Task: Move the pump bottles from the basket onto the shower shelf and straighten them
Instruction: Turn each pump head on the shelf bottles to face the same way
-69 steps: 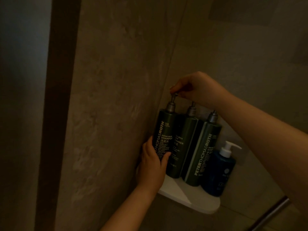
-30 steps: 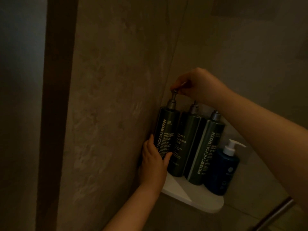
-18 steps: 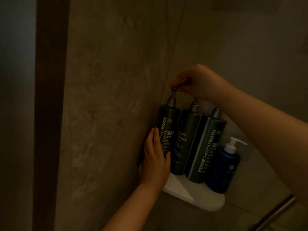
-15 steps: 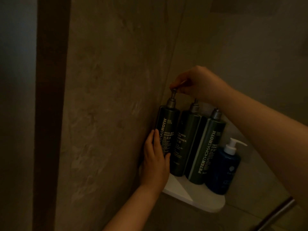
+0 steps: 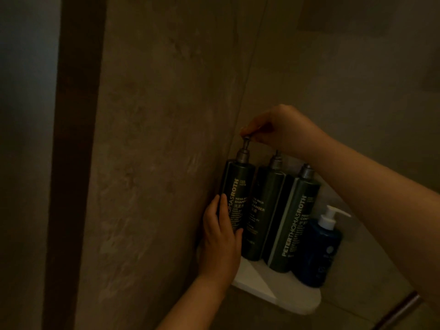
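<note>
Three tall dark green pump bottles stand side by side on the white corner shelf. The left bottle, labelled shampoo, is against the side wall. My left hand wraps its lower body from the left. My right hand pinches its pump head from above. The middle bottle and the right bottle stand untouched, their pump tops partly hidden by my right wrist. The basket is out of view.
A shorter blue bottle with a white pump stands at the shelf's right end. Stone-look walls meet in the corner behind the bottles. A metal bar crosses the lower right. A dark vertical frame runs down the left.
Both hands have stayed on the left bottle. My left fingers have slid slightly higher and flatter along its side; my right hand keeps its pinch on the pump head.
</note>
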A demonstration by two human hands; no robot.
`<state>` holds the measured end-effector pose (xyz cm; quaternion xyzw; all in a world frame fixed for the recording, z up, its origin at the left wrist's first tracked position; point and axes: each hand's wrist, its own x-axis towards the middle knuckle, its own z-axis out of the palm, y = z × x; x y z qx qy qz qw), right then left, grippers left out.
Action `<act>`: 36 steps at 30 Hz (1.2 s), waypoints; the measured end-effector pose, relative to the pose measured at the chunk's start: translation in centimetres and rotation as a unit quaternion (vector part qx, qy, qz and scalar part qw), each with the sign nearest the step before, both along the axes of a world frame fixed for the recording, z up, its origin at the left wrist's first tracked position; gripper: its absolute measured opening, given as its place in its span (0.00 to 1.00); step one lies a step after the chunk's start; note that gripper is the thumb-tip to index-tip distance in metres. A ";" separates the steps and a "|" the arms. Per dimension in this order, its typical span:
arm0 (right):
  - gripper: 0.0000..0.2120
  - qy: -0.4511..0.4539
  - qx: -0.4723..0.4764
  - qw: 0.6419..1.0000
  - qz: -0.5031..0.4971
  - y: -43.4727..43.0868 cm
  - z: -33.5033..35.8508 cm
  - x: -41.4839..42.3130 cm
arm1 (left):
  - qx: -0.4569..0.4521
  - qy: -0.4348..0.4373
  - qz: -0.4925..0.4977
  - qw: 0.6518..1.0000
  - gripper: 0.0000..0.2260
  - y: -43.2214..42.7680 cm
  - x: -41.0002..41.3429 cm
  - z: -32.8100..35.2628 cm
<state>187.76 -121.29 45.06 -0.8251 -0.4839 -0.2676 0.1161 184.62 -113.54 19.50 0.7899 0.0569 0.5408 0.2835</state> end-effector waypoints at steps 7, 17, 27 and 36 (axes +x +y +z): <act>0.09 0.011 0.019 1.000 0.022 0.0 -0.3 0.4 | 0.030 -0.018 -0.005 0.999 0.39 0.3 0.0 -0.4; 0.09 0.023 0.024 0.999 0.023 0.2 -0.4 0.7 | 0.007 -0.023 -0.030 0.999 0.37 0.2 0.0 -0.2; 0.09 0.003 0.016 1.000 0.013 0.3 -0.3 0.8 | 0.010 -0.012 -0.036 0.999 0.37 0.2 0.0 -0.2; 0.10 0.000 0.021 1.000 -0.003 0.5 -0.5 1.2 | 0.031 0.010 0.015 0.999 0.37 0.2 0.3 -0.3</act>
